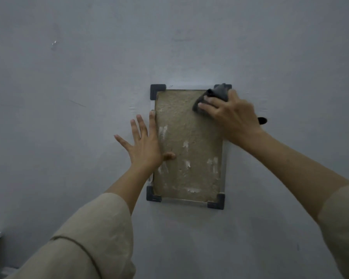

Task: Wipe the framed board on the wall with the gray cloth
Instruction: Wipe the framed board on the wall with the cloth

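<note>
Head view: we're mid-wipe, right hand (pixel 233 115) pressing gray cloth (pixel 214 98) on the board (pixel 189 158) top corner, left hand (pixel 144 144) flat, bracing; sweep down next.

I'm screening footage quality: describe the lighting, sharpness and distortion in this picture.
Head view: dim, flat, bluish light with no glare; soft overall, so the board, cloth and both hands, left and right, lack fine detail; wide-angle stretch enlarges the sleeves at the bottom corners.

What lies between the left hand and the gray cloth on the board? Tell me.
In the head view, only bare tan board surface, scuffed with whitish marks, lies between the left hand at the board's left edge and the gray cloth pressed by the right hand near the top right corner.
</note>
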Demonstrator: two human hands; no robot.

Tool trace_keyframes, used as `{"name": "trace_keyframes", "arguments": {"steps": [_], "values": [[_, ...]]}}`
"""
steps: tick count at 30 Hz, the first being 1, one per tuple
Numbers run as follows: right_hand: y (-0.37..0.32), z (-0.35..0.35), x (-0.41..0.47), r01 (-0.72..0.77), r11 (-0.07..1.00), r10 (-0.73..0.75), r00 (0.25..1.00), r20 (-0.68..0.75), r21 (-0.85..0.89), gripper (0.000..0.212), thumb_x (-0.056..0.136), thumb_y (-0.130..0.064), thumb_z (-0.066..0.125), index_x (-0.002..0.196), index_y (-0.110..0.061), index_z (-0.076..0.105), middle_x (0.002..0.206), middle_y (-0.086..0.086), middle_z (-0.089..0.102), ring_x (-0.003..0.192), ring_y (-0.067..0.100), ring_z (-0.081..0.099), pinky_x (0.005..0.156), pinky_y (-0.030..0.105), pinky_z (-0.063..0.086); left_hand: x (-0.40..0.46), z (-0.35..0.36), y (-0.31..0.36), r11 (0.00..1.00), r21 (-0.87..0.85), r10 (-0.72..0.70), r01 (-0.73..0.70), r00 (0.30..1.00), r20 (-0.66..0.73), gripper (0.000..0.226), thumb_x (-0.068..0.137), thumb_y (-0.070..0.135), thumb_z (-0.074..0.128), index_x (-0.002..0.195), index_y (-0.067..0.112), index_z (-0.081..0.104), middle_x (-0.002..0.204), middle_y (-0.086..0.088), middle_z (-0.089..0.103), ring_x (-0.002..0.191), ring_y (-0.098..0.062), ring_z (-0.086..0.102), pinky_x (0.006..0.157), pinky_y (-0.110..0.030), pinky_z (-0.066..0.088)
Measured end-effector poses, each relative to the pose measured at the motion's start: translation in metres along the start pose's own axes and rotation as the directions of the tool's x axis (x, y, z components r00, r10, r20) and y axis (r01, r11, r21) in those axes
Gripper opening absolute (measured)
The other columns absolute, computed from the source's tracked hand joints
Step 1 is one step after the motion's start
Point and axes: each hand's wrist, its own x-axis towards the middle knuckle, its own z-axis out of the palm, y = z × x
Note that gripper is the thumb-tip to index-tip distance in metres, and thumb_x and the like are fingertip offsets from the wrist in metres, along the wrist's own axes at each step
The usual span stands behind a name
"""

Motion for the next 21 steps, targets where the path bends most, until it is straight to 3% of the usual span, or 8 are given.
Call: {"name": "trace_keyframes", "arguments": {"steps": [3,4,7,9,12,15,19,21], "values": [[-0.022,0.001,-0.010,-0.149,0.984,0.146,0.989,0.039,0.101,0.047,0.099,-0.006,0.034,0.144,-0.020,0.035,0.147,0.004,0.037,0.114,0.036,0.043,0.074,0.040,0.050,-0.002,-0.002,0.001,1.000,0.007,-0.006,0.006,1.000,0.008,0.132,0.061,0.069,0.066,0.138,0.027,-0.033,0.154,-0.011,-0.026,0.141,-0.029,-0.023,0.100,-0.071,-0.013],[-0.033,0.005,-0.020,-0.107,0.988,0.102,0.993,0.052,0.107,0.049,0.098,-0.004,0.033,0.145,-0.018,0.031,0.148,0.006,0.036,0.113,0.036,0.043,0.074,0.039,0.050,-0.001,-0.002,0.002,1.000,0.006,-0.008,0.008,1.000,0.011,0.132,0.062,0.068,0.066,0.138,0.027,-0.033,0.154,-0.011,-0.026,0.141,-0.029,-0.024,0.101,-0.071,-0.013],[-0.042,0.006,-0.046,0.203,0.978,-0.207,0.972,0.107,0.050,0.055,0.095,-0.001,0.024,0.147,-0.018,0.022,0.148,0.005,0.033,0.108,0.029,0.046,0.070,0.030,0.048,-0.001,-0.005,0.004,1.000,0.005,-0.019,0.019,0.999,0.026,0.133,0.062,0.066,0.068,0.138,0.026,-0.033,0.153,-0.011,-0.026,0.141,-0.029,-0.023,0.101,-0.070,-0.012],[-0.019,0.002,-0.038,0.284,0.958,-0.281,0.957,0.074,-0.038,0.054,0.093,-0.004,0.023,0.144,-0.023,0.032,0.144,0.001,0.040,0.104,0.028,0.050,0.065,0.030,0.048,-0.001,-0.005,0.004,1.000,-0.001,-0.019,0.019,0.999,0.032,0.133,0.063,0.066,0.068,0.138,0.026,-0.033,0.153,-0.012,-0.026,0.141,-0.029,-0.023,0.102,-0.070,-0.011],[0.013,-0.004,-0.016,0.044,0.998,-0.045,0.999,-0.020,-0.050,0.044,0.097,-0.005,0.032,0.135,-0.020,0.049,0.139,0.003,0.050,0.103,0.038,0.052,0.065,0.038,0.051,-0.001,-0.006,0.005,1.000,-0.009,-0.018,0.018,0.999,0.037,0.133,0.063,0.065,0.068,0.138,0.026,-0.034,0.153,-0.012,-0.026,0.141,-0.029,-0.024,0.101,-0.070,-0.012],[0.000,-0.002,-0.018,-0.163,0.987,0.162,0.987,-0.013,0.000,0.044,0.097,-0.004,0.037,0.139,-0.017,0.043,0.142,0.006,0.046,0.107,0.037,0.051,0.067,0.037,0.051,-0.002,-0.006,0.005,1.000,-0.006,-0.020,0.020,0.999,0.038,0.132,0.063,0.065,0.068,0.138,0.027,-0.034,0.154,-0.013,-0.025,0.141,-0.029,-0.024,0.101,-0.070,-0.012],[-0.026,0.004,-0.053,0.065,0.976,-0.057,0.997,0.046,-0.206,0.049,0.089,-0.011,0.050,0.136,-0.025,0.049,0.133,-0.004,0.056,0.094,0.018,0.061,0.055,0.021,0.049,-0.002,-0.005,0.005,1.000,0.001,-0.018,0.017,0.999,0.039,0.132,0.063,0.066,0.067,0.137,0.027,-0.035,0.154,-0.015,-0.022,0.142,-0.029,-0.023,0.101,-0.070,-0.011],[-0.010,0.001,-0.045,0.099,0.955,-0.103,0.995,-0.001,-0.279,0.046,0.086,-0.014,0.052,0.129,-0.032,0.055,0.126,-0.011,0.061,0.087,0.014,0.063,0.049,0.018,0.044,-0.002,-0.004,0.004,1.000,0.001,-0.017,0.017,0.999,0.038,0.132,0.063,0.066,0.067,0.137,0.027,-0.035,0.154,-0.015,-0.022,0.142,-0.029,-0.023,0.101,-0.070,-0.011]]}}
